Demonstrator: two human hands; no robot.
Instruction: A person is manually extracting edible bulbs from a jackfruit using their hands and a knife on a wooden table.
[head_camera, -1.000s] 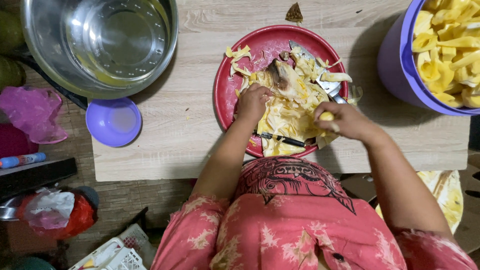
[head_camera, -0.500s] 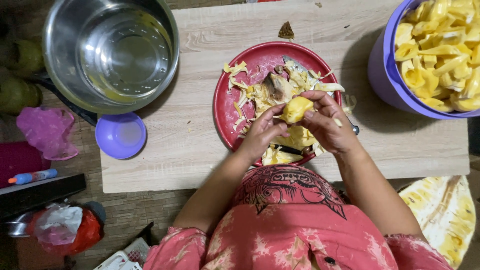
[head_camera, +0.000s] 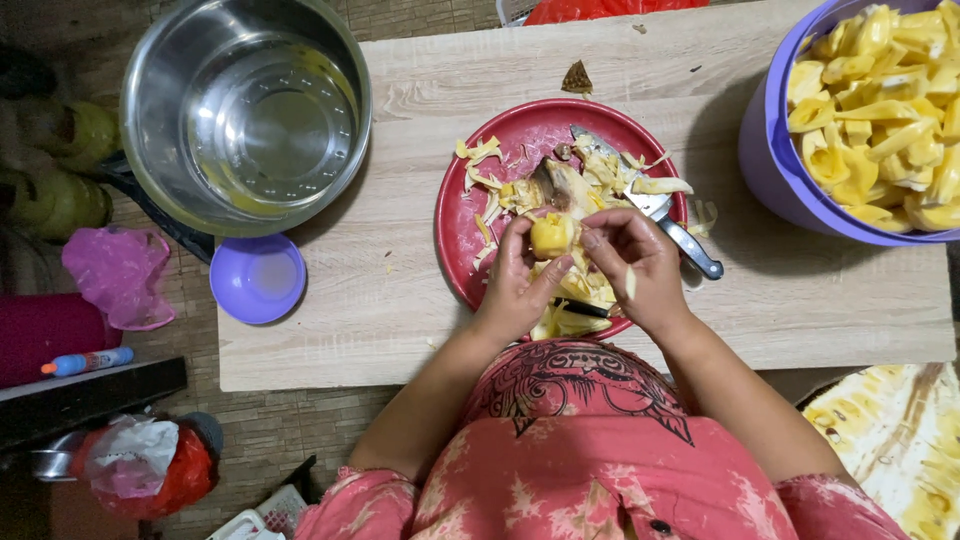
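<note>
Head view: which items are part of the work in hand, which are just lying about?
In use:
left hand and right hand, both on the yellow fruit pod
red plate of scraps
knife on the plate
purple tub of yellow pods

Lying about:
steel pot
small purple bowl
pink plastic bag
marker pen

Fruit pod (head_camera: 552, 236) in my hands: yellow
Plate (head_camera: 458, 225): deep red, strewn with my pale yellow scraps
Bucket (head_camera: 772, 165): purple, filled with yellow fruit pieces
Small bowl (head_camera: 257, 279): lilac
Pot (head_camera: 245, 110): shiny silver steel
Table (head_camera: 370, 320): pale wood grain
My shirt (head_camera: 590, 455): pink-red, mottled, with a black tribal print
</note>
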